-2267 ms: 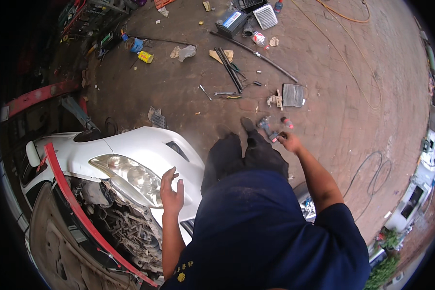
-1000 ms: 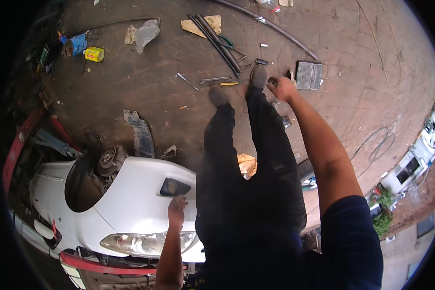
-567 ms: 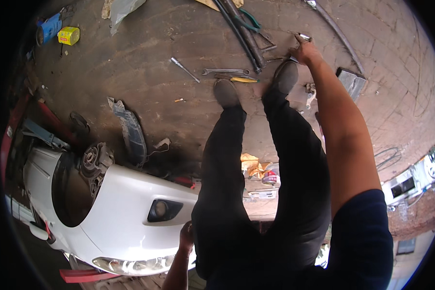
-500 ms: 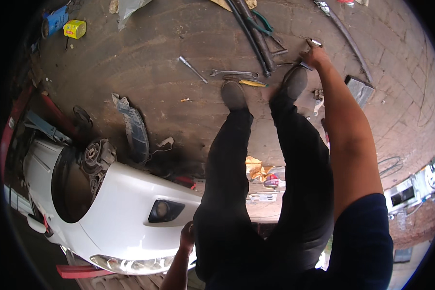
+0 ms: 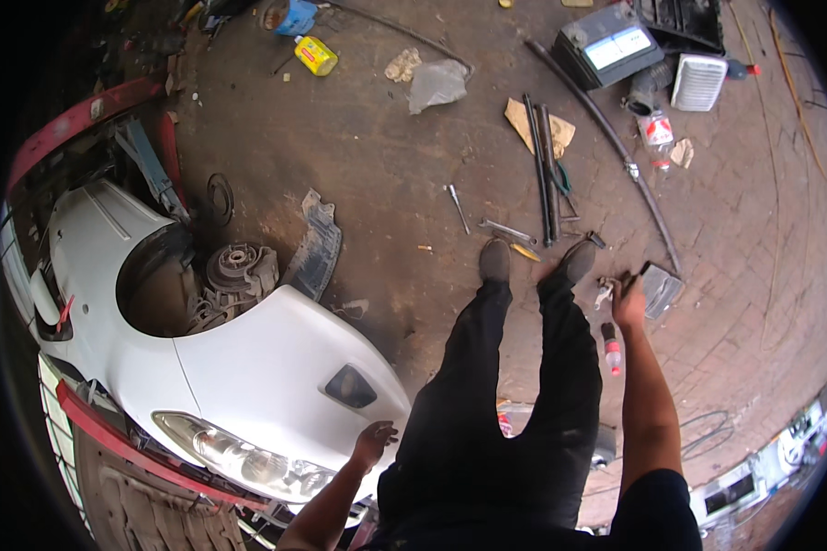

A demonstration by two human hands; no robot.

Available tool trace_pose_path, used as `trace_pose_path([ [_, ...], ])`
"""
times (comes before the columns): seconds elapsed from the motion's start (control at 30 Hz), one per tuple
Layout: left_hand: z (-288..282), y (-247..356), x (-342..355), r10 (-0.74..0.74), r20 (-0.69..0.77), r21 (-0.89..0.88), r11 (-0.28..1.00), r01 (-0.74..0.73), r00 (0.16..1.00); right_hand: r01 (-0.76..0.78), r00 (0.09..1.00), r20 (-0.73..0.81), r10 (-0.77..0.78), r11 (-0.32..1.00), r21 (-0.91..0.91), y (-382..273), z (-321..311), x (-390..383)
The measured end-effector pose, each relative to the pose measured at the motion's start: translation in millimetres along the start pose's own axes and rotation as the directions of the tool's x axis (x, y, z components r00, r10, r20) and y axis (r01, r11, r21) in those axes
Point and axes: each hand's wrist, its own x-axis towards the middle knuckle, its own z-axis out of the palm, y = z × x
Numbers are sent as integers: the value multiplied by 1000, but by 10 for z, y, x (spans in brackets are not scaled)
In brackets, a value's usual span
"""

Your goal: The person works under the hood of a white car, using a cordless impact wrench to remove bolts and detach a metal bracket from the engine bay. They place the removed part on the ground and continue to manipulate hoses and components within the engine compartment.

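Note:
My left hand (image 5: pixel 374 443) hangs beside the bumper of a white car (image 5: pixel 276 358), fingers loosely apart and holding nothing visible. My right hand (image 5: pixel 628 303) hangs to the right of my shoes with its fingers curled together. Whatever they hold is too small and dark to make out. In the view, it lies between a small metal part (image 5: pixel 605 292) and a dark flat block (image 5: pixel 660 290). Ahead of my shoes are a combination wrench (image 5: pixel 505 230), yellow-handled pliers (image 5: pixel 525 251), a socket extension bar (image 5: pixel 458 208) and two long dark bars (image 5: pixel 544 174).
The car's front wheel is off, baring the brake hub (image 5: pixel 237 266). A torn plastic liner (image 5: pixel 316 243) lies beside it. A long hose (image 5: pixel 606 138) crosses the floor towards a car battery (image 5: pixel 606 46). Bottles (image 5: pixel 657 133) and a yellow container (image 5: pixel 316 56) stand or lie around.
My right hand has come back from the floor beyond my right shoe towards me. My left hand has loosened its fingers by the bumper. The view now takes in more floor.

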Motion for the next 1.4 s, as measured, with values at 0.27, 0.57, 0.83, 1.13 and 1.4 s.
trace_pose_path([
  [0.27,-315,-123,-207,338,-137,-255,896,-363,931,-38,995,104,-6,911,410,-239,-1288,-1666],
  [0.57,102,-585,-880,543,-440,-431,571,-698,716,553,827,201,-525,823,-129,-1431,-2124,-1811],
  [0.83,243,-1457,-1530,465,-797,-171,437,-883,384,618,621,458,-636,757,213,-2278,-2045,-1625],
  [1.13,-484,-2876,-2152,72,-996,77,468,-881,-48,870,246,529,-812,425,248,-4068,-1649,-3620],
  [1.4,-1052,-4163,-1686,-298,-948,-58,515,-855,-115,944,-77,553,-830,118,308,-5671,-886,-5872],
])
